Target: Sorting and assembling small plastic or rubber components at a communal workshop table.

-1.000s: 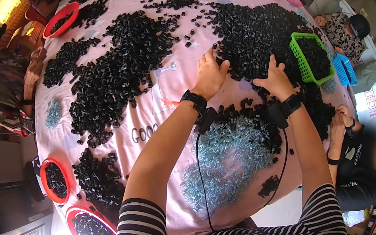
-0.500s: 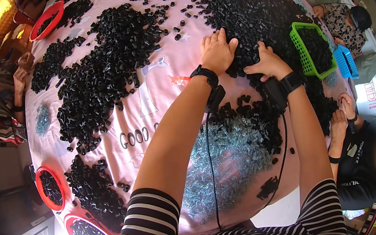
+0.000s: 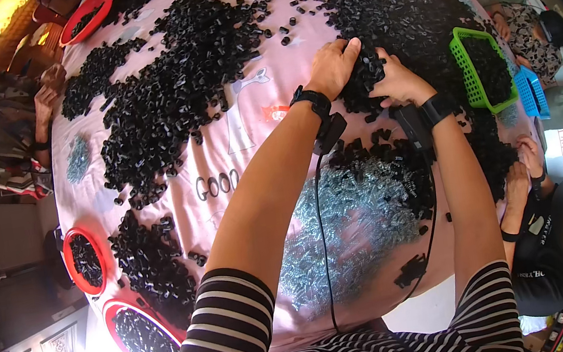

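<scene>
Black plastic pieces (image 3: 410, 14) lie heaped across a pink cloth (image 3: 222, 163) that covers the round tabletop, the biggest heaps at the far left and far right. Both hands meet at the near edge of the far-right heap. The left hand (image 3: 332, 68) curls its fingers over a clump of the pieces, and the right hand (image 3: 398, 82) cups the same clump from the other side, so the two hands press a scoop of black pieces between them. Each wrist wears a black band with a cable running back toward the striped sleeves. Near the person, under the forearms, sits a pile of small silvery-blue metal parts (image 3: 360, 222), ringed by more black pieces. A green basket (image 3: 462, 71) filled with black pieces stands just right of the hands, with a blue basket (image 3: 532, 92) beside it. Red bowls (image 3: 84, 260) holding black pieces sit at the near left edge, and another person's hand (image 3: 529, 157) works at the right.
</scene>
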A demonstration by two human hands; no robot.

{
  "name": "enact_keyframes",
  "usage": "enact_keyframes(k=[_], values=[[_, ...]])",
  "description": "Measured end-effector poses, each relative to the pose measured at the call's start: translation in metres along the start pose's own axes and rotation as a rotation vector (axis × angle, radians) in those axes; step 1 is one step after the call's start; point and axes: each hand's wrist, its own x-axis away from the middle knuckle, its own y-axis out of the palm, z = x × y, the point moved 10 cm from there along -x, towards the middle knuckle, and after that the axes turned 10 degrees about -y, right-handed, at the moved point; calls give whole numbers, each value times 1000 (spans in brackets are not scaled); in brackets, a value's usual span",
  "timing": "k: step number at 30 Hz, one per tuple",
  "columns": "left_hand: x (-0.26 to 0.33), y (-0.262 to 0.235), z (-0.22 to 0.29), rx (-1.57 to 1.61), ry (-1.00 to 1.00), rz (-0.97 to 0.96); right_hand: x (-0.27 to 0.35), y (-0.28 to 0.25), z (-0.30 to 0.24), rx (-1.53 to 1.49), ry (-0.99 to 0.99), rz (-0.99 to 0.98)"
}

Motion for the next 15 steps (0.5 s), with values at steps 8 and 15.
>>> enact_keyframes(k=[8, 15], values=[[28, -47, -29, 241, -163, -6, -7, 45, -39, -103, -144, -35], [72, -99, -50, 173, -199, 123, 0, 92, -78, -185, -282, -138]])
